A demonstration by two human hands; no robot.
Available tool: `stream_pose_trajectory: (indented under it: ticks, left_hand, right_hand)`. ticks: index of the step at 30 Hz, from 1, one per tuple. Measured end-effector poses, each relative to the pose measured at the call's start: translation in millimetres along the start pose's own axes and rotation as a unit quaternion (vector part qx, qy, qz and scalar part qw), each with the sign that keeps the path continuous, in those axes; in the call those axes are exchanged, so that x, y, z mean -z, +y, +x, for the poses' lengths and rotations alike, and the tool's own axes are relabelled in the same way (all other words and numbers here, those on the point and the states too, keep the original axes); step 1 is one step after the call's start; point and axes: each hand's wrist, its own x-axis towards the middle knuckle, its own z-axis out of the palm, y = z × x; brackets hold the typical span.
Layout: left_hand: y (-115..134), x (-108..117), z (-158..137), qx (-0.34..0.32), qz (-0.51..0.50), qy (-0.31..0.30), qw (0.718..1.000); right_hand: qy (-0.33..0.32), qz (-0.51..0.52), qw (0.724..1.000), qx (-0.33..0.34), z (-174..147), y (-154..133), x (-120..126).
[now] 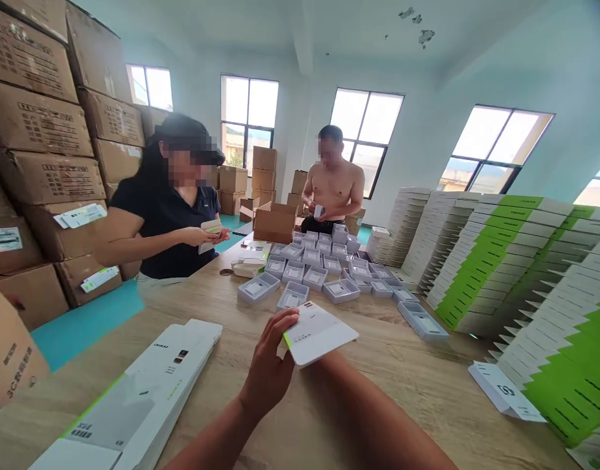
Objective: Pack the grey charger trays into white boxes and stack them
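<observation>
My left hand (271,356) is closed on the left side of a white product carton (324,331) with a green edge, thumb underneath and fingers along its upper edge. The carton is raised above the wooden table (397,398). My right forearm (373,405) reaches up to the carton from below, but the carton hides my right hand, so its fingers do not show. Just beyond the carton stand several clear plastic trays (294,295) with white pieces in them. A stack of flat printed cartons (147,385) lies to the left of my left arm.
Tall stacks of white and green cartons (495,254) line the right side, with one folded carton (508,391) before them. Two co-workers (177,215) stand across the table, each handling small items. An open brown box (275,223) sits behind the trays; brown boxes (45,130) pile up left.
</observation>
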Motion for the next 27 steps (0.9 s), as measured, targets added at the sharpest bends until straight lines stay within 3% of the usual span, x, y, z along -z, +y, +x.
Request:
stream_pose_trajectory:
  ticks: [3, 5, 8, 12, 16, 21, 24, 27]
  left_hand:
    - [-8.5, 1.0, 2.1, 0.06, 0.02, 0.066, 0.996]
    - [-12.4, 1.9, 3.8, 0.081, 0.018, 0.085, 0.993]
    - [-14.5, 2.6, 4.3, 0.078, -0.003, 0.061, 0.995]
    - [-10.9, 2.0, 1.4, 0.045, -0.026, -0.012, 0.999]
    - [-4.9, -0.4, -1.0, 0.018, -0.029, -0.074, 0.997]
    - [-0.9, -6.1, -5.0, -0.003, -0.019, -0.119, 0.993]
    - [0.8, -11.9, -9.2, -0.021, -0.011, -0.137, 0.99]
    - [2.3, -18.4, -13.9, -0.041, -0.005, -0.148, 0.988]
  right_hand:
    - [0.012, -0.097, 0.99, -0.103, -35.8, -31.9, -0.2]
    - [-0.053, -0.177, 0.972, -0.146, -61.2, -58.3, 9.1]
    - [-0.19, -0.25, 0.928, -0.201, -88.8, -88.7, 33.2]
    - [-0.242, -0.218, 0.88, -0.345, -121.5, -102.8, 58.6]
    - [-0.184, -0.186, 0.893, -0.365, -160.9, -119.7, 70.6]
    - [-0.026, -0.138, 0.924, -0.356, -179.2, -174.2, 102.4]
    - [0.035, -0.162, 0.909, -0.383, -169.3, -200.7, 120.8]
    - [0.063, -0.212, 0.882, -0.415, -157.1, -208.7, 124.3]
